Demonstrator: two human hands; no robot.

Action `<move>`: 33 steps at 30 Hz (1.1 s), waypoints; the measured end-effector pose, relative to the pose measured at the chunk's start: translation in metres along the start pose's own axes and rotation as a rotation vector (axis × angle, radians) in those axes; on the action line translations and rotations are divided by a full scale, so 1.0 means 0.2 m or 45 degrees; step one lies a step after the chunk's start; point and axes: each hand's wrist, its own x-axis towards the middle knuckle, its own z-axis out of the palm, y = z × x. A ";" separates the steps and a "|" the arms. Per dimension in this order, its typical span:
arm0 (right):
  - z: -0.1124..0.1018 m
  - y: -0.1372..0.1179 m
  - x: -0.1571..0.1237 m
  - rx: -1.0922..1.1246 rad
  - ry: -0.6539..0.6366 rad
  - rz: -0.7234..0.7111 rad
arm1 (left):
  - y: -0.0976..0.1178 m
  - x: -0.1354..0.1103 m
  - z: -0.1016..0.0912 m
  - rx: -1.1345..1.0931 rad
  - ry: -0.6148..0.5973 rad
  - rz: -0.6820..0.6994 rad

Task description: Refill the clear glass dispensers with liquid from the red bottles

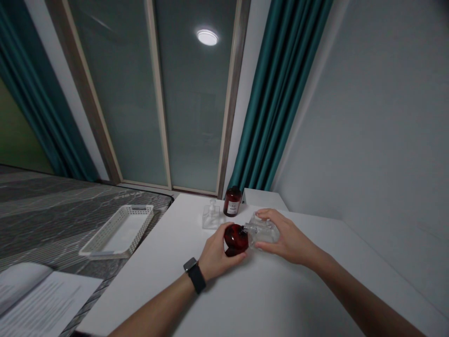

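Lower centre of frame — gripping dark-red bottle (236,237) with half-open left hand (215,253), clear bottle (264,232) with half-open right hand (290,238).

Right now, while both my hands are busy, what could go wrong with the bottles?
Spilling: the right fingers tip the clear bottle sideways, its neck by the brown bottle's mouth. Any liquid inside, which I can't make out, might miss and wet the table.

Bumping: another clear bottle stands close beyond the left fingers, so a sudden move could knock it over.
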 end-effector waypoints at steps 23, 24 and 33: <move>-0.01 0.00 0.01 -0.018 -0.031 -0.011 | 0.01 0.00 0.00 -0.029 -0.008 -0.011; -0.01 0.00 0.01 -0.020 -0.034 -0.011 | 0.01 0.00 0.00 -0.029 -0.006 -0.011; -0.02 0.00 0.02 -0.026 -0.027 -0.033 | 0.00 0.00 0.00 -0.028 0.014 -0.003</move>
